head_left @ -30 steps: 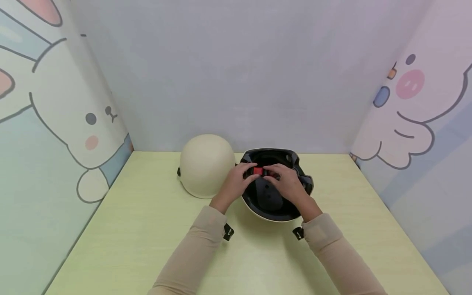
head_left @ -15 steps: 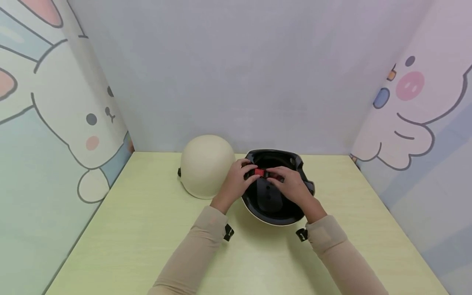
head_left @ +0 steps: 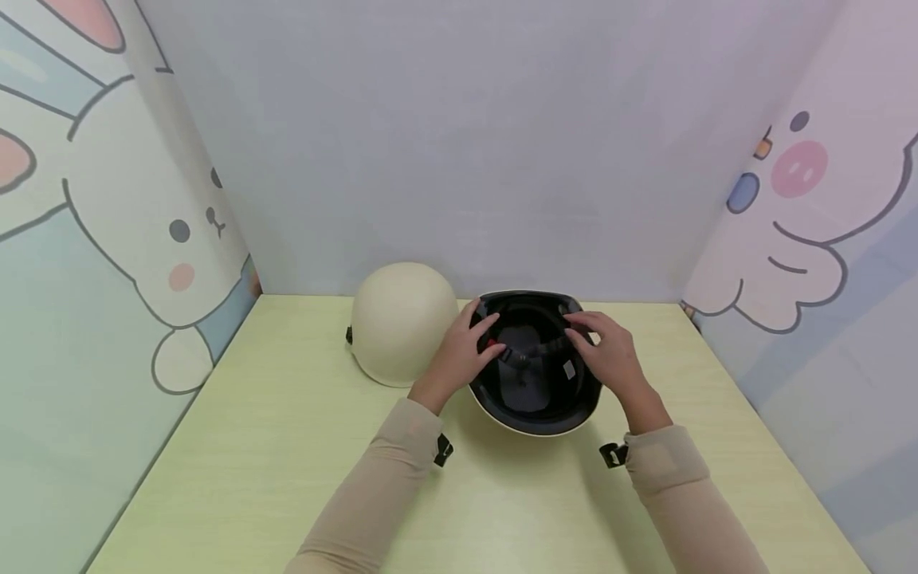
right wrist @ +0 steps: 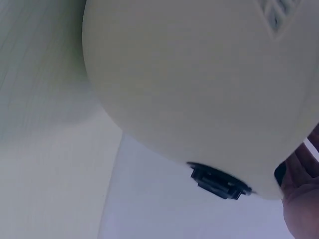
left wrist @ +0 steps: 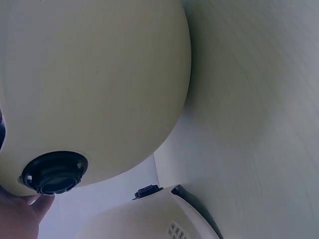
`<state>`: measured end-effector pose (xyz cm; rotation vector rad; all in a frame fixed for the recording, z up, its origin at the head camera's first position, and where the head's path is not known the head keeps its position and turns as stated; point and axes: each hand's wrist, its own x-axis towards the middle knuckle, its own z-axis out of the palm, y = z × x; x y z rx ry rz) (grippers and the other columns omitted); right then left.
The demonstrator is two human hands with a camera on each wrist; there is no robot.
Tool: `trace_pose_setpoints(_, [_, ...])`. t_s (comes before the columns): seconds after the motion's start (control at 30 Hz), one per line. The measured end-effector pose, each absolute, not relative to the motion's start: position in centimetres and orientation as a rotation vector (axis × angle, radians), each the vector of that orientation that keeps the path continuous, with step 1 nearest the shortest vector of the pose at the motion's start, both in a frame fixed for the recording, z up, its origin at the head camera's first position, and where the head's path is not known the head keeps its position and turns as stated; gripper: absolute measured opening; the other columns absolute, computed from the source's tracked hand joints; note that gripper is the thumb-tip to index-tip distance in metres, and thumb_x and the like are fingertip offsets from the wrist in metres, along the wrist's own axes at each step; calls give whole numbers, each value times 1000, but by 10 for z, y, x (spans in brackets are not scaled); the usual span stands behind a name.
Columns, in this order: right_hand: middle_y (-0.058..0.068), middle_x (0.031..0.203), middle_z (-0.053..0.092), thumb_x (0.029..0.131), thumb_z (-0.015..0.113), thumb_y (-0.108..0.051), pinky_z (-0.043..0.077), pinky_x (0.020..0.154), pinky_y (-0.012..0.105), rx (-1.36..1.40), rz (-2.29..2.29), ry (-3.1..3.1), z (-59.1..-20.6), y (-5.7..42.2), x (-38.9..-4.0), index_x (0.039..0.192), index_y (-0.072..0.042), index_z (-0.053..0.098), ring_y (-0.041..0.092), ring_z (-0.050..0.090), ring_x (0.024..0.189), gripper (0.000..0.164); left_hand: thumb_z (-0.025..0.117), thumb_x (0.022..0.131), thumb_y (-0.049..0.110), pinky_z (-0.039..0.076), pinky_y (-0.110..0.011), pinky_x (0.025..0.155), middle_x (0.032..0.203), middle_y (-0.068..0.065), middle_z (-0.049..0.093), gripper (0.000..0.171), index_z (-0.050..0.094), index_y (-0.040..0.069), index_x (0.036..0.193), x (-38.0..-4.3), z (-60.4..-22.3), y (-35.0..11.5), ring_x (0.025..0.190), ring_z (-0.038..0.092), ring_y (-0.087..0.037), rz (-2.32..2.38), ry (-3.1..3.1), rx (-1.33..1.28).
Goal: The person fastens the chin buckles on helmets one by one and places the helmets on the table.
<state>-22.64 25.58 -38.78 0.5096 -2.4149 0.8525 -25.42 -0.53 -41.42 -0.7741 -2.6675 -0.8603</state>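
Observation:
A helmet (head_left: pixel 535 399) with a cream shell and black lining sits upside down on the table, its opening facing up. My left hand (head_left: pixel 459 351) grips its left rim, thumb over the inside. My right hand (head_left: pixel 610 351) holds the right rim between thumb and fingers. A black chin strap (head_left: pixel 527 359) sags across the inside, a bit of its red buckle (head_left: pixel 492 343) showing by the left thumb. In the left wrist view the cream shell carries a black round fitting (left wrist: pixel 54 172); the right wrist view shows another black fitting (right wrist: pixel 219 180). Parts of my fingers are hidden by the rim.
A second cream helmet (head_left: pixel 402 319) stands dome up just left of the upturned one, close to my left forearm. The pale yellow table (head_left: pixel 251 446) ends at a grey back wall (head_left: pixel 459 159), with cartoon-printed panels at both sides.
My right hand has let go of the buckle and moved right to the helmet's rim. My left hand has loosened from the buckle onto the left rim. The strap has dropped inside; the helmet has turned slightly.

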Motion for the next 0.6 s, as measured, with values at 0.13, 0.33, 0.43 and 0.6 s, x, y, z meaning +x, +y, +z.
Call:
trace_pose_setpoints(0.13, [19,120,61,91,68,-3,42,89,56,439,903,-2421,-391,269,-226,117,1,68,38,55,112,26,61,97,40,30,-42,109,159,-17,15,62,41,14,150,-256,-415,-5,143,22,-31,-827,-2737,-759])
trace_pose_setpoints(0.33, [18,136,53,97,62,-14,40,94,55,329,1064,-2466,-398,282,-224,128,1,62,40,51,117,34,55,98,46,27,-39,110,161,-12,5,68,34,12,152,-257,-417,-5,145,15,-28,-773,-2833,-749])
trace_pose_setpoints(0.43, [19,142,48,99,59,-18,40,97,53,282,1175,-2496,-400,287,-222,134,2,56,40,49,122,40,53,98,49,30,-39,109,162,-10,3,70,32,11,153,-256,-421,-5,144,18,-28,-756,-2870,-732])
trace_pose_setpoints(0.6, [21,139,50,102,55,-27,38,103,36,191,1313,-2499,-399,290,-217,139,1,52,37,47,126,46,48,99,52,41,-41,101,161,-11,2,72,29,9,154,-254,-429,-2,140,30,-32,-776,-2900,-706])
